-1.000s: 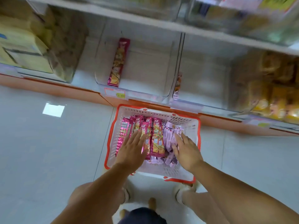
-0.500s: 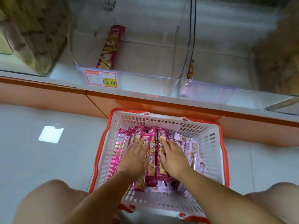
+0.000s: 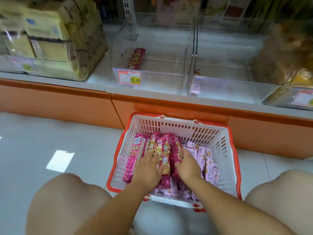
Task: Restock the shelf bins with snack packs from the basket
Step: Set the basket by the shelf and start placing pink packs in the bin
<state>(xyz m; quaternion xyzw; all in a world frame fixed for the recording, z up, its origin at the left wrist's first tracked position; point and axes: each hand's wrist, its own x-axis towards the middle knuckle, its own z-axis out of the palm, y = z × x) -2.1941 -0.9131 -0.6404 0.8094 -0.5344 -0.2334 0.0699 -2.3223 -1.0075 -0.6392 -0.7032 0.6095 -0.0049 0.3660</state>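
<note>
A white basket with a red rim [image 3: 225, 150] sits on the floor between my knees. Long magenta snack packs [image 3: 162, 150] lie in its left half, pale lilac packs [image 3: 205, 160] in its right half. My left hand [image 3: 149, 168] rests flat on the magenta packs, fingers spread. My right hand [image 3: 187, 165] curls around the right side of the same bundle, fingers tucked beside a pack. On the lowest shelf a clear bin [image 3: 162, 82] holds one magenta pack [image 3: 136, 58]. The clear bin to its right [image 3: 233, 89] looks almost bare.
A price label [image 3: 129, 78] reads 15.60 on the left bin's front. Yellow boxed goods [image 3: 44, 43] fill the bin at far left, brownish packs [image 3: 288, 53] the far right. An orange kickboard [image 3: 67, 102] runs under the shelf. My bare knees flank the basket.
The view dropped lower and closer to the shelf as I crouched. My right hand shifted from the lilac packs to the magenta bundle; both hands now press in on it.
</note>
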